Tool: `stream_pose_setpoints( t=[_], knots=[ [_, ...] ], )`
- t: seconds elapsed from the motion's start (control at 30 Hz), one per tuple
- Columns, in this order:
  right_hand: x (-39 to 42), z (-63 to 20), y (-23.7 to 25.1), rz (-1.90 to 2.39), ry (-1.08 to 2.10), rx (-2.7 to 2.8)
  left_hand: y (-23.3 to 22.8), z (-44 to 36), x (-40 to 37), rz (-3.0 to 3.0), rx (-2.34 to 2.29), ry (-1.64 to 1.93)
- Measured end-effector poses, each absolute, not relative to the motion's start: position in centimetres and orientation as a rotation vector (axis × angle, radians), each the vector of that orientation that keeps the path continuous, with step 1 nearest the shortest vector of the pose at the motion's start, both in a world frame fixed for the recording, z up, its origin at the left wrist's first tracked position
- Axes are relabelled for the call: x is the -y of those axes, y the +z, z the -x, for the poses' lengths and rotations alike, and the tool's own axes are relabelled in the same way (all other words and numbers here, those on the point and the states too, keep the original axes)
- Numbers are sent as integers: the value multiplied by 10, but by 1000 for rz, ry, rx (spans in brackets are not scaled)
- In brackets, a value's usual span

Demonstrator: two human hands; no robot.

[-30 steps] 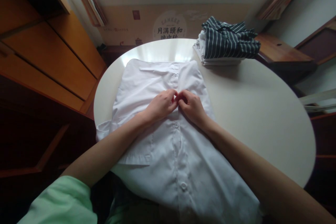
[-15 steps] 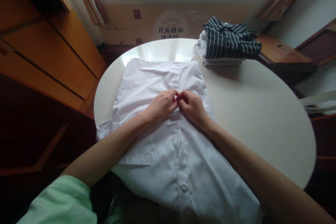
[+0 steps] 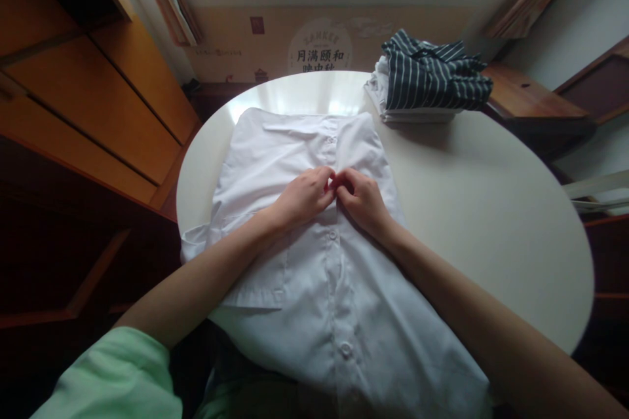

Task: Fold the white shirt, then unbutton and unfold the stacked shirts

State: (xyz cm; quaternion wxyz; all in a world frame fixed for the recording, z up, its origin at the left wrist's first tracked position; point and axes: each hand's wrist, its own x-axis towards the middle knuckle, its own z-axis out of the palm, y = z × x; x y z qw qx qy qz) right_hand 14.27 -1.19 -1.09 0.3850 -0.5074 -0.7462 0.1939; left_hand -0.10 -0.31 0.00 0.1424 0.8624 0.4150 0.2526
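White shirt on table, centre to six o'clock | left hand, right hand nearly closed, pinching its placket | seems light, soft; best held along buttoned edge

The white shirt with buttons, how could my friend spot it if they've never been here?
Find the white table with the curved edge. Toward its left lies the white button-up shirt, with the left hand and right hand meeting on its front. It's spread out, unlike the folded pile farther right with striped cloth on top.
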Motion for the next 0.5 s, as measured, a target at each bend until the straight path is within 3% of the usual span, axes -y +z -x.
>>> stream_pose_setpoints(
  t=[0.5],
  knots=[
    [12, -142, -12, 1291, 483, 1904, 1, 1, 4, -2507, -1202, 712]
  ],
)
